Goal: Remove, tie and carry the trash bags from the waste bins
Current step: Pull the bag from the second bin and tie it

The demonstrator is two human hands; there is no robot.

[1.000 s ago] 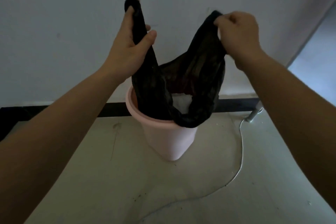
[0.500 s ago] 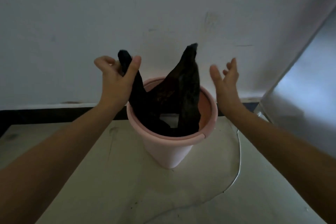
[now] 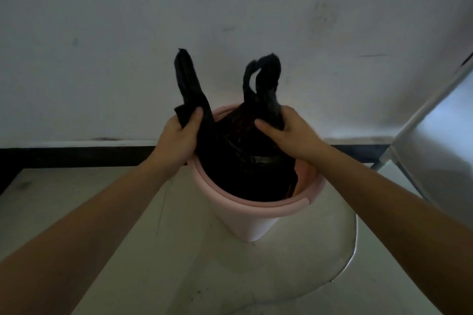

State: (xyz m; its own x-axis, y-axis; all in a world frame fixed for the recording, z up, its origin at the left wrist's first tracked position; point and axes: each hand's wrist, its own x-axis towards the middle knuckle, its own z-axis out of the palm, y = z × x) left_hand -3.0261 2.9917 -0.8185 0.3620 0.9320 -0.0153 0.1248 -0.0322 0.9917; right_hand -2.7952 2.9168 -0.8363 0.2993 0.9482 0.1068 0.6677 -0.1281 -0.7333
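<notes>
Dim, underexposed. Light strongest from right side. Black plastic trash bag [image 3: 243, 161] shows no detail. Wide-angle stretch at edges.

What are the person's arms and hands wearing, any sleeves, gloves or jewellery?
Nothing visible. The left hand and right hand are ungloved, with no rings or watch showing. Both forearms are uncovered to the picture's edge; no sleeve in view.

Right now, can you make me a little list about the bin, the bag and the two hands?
bin: pink, upright on the floor
bag: black, sitting inside the bin
handles: two, sticking up apart, not tied
left hand: grips the bag below one handle
right hand: grips the bag below the other handle
cord: white, on the floor beside the bin
</notes>
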